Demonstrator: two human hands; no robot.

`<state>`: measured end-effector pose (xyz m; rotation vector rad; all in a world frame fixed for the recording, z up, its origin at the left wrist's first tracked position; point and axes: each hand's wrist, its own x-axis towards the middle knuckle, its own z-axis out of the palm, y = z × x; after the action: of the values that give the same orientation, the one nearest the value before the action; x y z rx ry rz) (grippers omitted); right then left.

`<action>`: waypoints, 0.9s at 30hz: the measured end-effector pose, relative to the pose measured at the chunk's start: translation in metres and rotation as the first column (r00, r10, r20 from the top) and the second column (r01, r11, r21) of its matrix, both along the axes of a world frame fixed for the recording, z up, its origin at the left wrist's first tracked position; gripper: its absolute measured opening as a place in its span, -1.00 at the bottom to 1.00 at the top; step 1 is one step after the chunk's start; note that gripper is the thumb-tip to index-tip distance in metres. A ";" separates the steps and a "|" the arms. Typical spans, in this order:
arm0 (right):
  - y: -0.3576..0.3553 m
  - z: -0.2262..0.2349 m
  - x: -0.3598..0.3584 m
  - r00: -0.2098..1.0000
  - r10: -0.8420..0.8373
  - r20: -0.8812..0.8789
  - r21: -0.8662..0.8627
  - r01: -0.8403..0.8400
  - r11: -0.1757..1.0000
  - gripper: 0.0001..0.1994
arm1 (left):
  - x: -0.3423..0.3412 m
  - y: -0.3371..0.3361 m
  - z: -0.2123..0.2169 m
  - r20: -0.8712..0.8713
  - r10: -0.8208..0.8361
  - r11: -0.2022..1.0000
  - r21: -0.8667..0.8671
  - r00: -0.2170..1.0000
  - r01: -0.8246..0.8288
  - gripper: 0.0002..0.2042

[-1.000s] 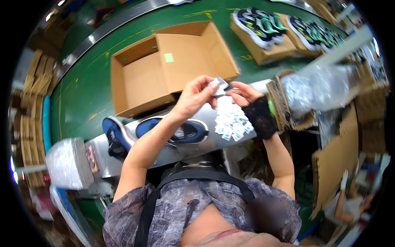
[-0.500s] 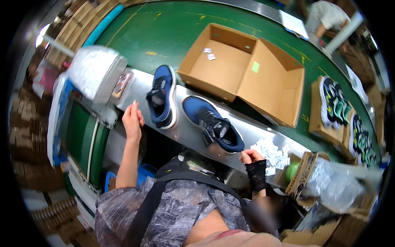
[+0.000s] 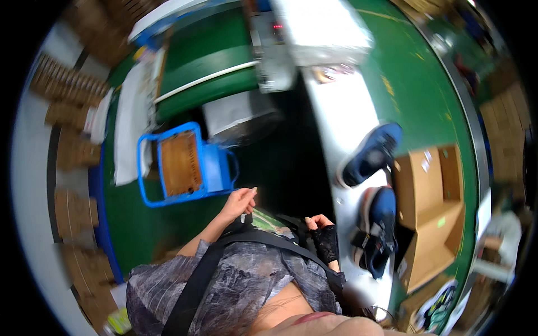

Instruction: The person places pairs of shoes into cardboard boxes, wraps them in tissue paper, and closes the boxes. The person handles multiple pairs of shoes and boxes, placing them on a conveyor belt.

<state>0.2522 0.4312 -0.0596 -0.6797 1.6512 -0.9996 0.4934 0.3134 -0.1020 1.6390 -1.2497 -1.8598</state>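
Note:
My left hand (image 3: 240, 203) is in front of my waist, its fingers curled together with nothing showing in them. Close to the metal bench edge (image 3: 342, 210) is my right hand (image 3: 321, 224), in a black lace fingerless wrist cover. Its fingers are also bent closed, and I see nothing held. Two navy blue sneakers with white soles lie on the metal strip to the right, apart from my hands: a farther sneaker (image 3: 372, 154) and a nearer sneaker (image 3: 382, 215). Beyond them sits an open brown shoebox (image 3: 412, 190) with small white packets (image 3: 427, 161) inside.
A blue step stool (image 3: 210, 165) with a brown top stands on the green floor at left. Behind it is a green-belted machine (image 3: 210, 56). A plastic-wrapped white bundle (image 3: 328, 31) sits at the far end of the bench. More sneakers (image 3: 439, 305) are at lower right.
My view and body have turned left, so the bench, sneakers and shoebox now lie to my right. Both hands have drawn in toward my waist, and my right hand has come away from the nearer sneaker.

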 end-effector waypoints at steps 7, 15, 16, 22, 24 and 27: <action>-0.107 -0.040 0.108 0.966 0.250 -0.073 0.020 -0.249 0.968 -0.73 | 0.152 -0.034 -0.052 0.369 0.378 0.900 -0.361 0.849 -0.244 -0.61; -0.187 -0.035 0.202 0.824 0.559 -0.088 0.147 -0.545 0.826 -0.73 | 0.237 -0.003 -0.079 0.377 0.616 0.788 -0.323 0.692 -0.524 -0.68; -0.194 -0.040 0.209 0.782 0.614 -0.103 0.151 -0.598 0.787 -0.73 | 0.242 0.005 -0.065 0.377 0.617 0.782 -0.201 0.691 -0.589 -0.67; -0.238 -0.043 0.271 0.689 0.716 0.115 0.070 -0.724 0.686 -0.68 | 0.283 0.066 -0.024 0.198 0.939 0.315 -0.159 0.282 -0.936 -0.68; -0.253 -0.062 0.284 0.616 0.787 -0.010 0.113 -0.782 0.613 -0.67 | 0.319 0.069 -0.025 0.189 0.957 0.254 -0.176 0.221 -0.951 -0.69; -0.274 -0.098 0.331 0.506 0.826 -0.247 0.071 -0.841 0.537 -0.66 | 0.381 0.047 -0.017 0.193 0.972 0.190 -0.315 0.133 -0.930 -0.73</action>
<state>0.5833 0.1575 -0.1574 -1.5223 1.2151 -0.2265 0.8749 0.3605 -0.1195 1.9827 -0.0855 -0.6010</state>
